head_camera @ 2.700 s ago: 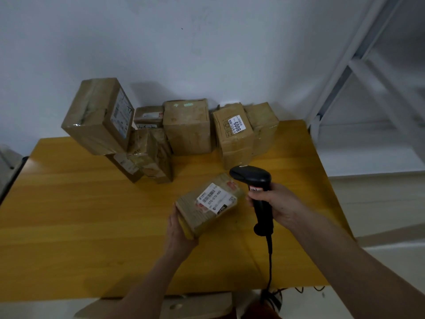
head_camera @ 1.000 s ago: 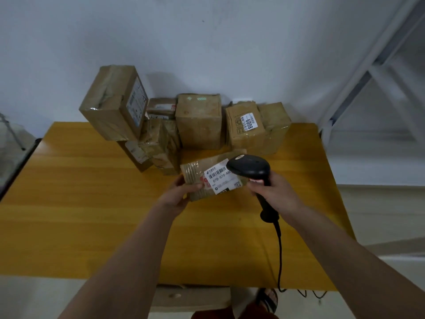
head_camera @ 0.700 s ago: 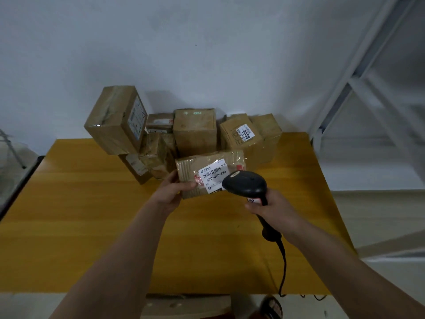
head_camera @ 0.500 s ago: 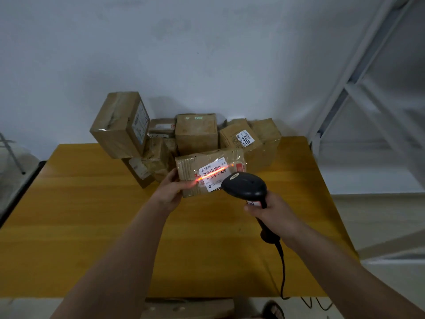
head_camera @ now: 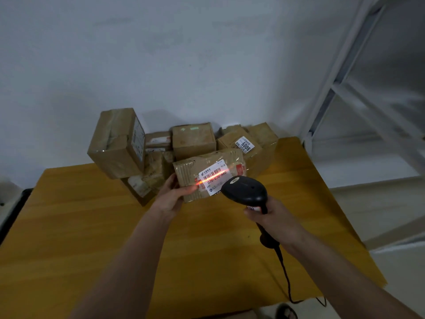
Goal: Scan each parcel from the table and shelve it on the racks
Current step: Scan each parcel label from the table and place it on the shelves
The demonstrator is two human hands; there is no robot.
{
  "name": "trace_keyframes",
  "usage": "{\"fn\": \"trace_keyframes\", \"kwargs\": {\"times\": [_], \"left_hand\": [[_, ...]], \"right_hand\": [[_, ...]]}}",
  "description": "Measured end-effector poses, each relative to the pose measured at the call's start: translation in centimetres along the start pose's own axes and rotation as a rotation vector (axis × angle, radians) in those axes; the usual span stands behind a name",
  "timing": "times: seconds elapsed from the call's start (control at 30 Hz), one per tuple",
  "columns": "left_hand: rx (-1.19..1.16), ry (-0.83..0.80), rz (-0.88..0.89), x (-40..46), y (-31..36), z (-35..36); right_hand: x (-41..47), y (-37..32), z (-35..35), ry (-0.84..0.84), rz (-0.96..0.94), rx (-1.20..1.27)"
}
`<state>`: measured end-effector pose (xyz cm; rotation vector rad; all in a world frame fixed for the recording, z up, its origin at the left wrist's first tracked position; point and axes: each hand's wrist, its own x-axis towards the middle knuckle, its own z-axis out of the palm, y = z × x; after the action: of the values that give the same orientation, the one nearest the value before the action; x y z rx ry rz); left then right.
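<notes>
My left hand point(head_camera: 171, 196) grips the left end of a flat brown parcel point(head_camera: 190, 173), held up above the yellow table point(head_camera: 92, 226) with its white label point(head_camera: 215, 174) facing me. My right hand point(head_camera: 273, 217) holds a black corded barcode scanner point(head_camera: 245, 189) just right of and below the label. A red scan line runs across the barcode and onto my left thumb. The scanner's head hides the label's lower right corner.
Several brown parcels are piled against the white wall at the table's back: a big tilted box point(head_camera: 117, 143), a middle box point(head_camera: 194, 140), one labelled 8009 point(head_camera: 243, 143). A white metal rack point(head_camera: 345, 93) stands to the right. The scanner cable point(head_camera: 285, 275) trails off the table's front edge.
The parcel rose from flat near the table to upright in front of the pile. The scanner came up to its label and the red scan line switched on.
</notes>
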<state>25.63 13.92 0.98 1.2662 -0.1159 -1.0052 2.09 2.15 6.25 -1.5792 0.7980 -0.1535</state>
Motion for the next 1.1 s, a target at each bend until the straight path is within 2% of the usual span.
{"fn": "trace_keyframes", "kwargs": {"times": [0.3,0.53,0.73,0.97,1.1], "left_hand": [[0.068,-0.088,-0.087,-0.7,-2.4,2.5],[0.084,-0.177,-0.137,-4.2,-4.9,9.2],[0.136,-0.198,-0.294,-9.0,-9.7,17.7],[0.169,-0.174,-0.331,-15.8,-15.0,27.4],[0.148,-0.201,-0.347,-19.5,-17.9,32.0]], "right_hand": [[-3.1,0.4,-1.7,0.124,-0.003,0.068],[-8.8,2.1,-6.0,0.249,-0.010,0.153],[-17.6,6.2,-12.1,0.461,-0.016,0.274],[-28.6,11.3,-19.0,0.771,-0.002,0.395],[-33.9,13.2,-21.7,0.884,-0.011,0.436]]}}
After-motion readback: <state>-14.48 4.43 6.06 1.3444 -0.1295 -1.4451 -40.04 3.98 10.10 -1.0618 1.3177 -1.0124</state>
